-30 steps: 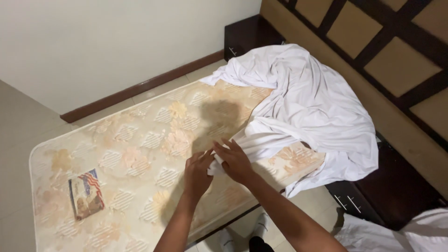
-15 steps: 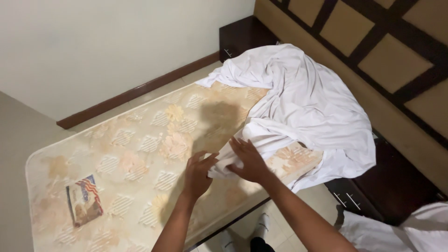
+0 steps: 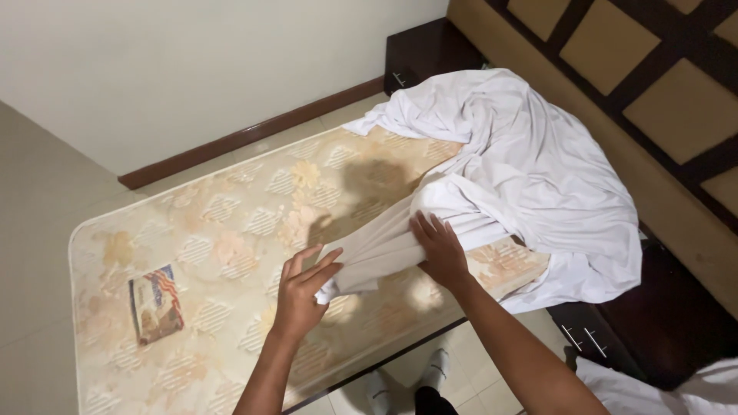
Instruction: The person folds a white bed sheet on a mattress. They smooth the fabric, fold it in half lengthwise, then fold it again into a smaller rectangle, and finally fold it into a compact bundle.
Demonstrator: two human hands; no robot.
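A crumpled white bed sheet (image 3: 530, 169) lies heaped over the head end of a bare mattress (image 3: 231, 223) with a beige flower pattern. One edge of the sheet is drawn out into a long strip toward me. My left hand (image 3: 301, 288) pinches the tip of that strip, fingers partly spread. My right hand (image 3: 440, 247) presses down on the strip farther along, close to the heap.
A colourful label patch (image 3: 156, 302) sits on the mattress at the near left. A dark wooden headboard with tan panels (image 3: 653, 100) rises at the right, with a dark bedside cabinet (image 3: 423, 50) by the white wall. Tiled floor lies below, my socked feet (image 3: 377, 392) on it.
Both hands have pulled the sheet edge out from the heap toward the mattress foot, stretching it into a strip. My left hand moved left, away from the right hand.
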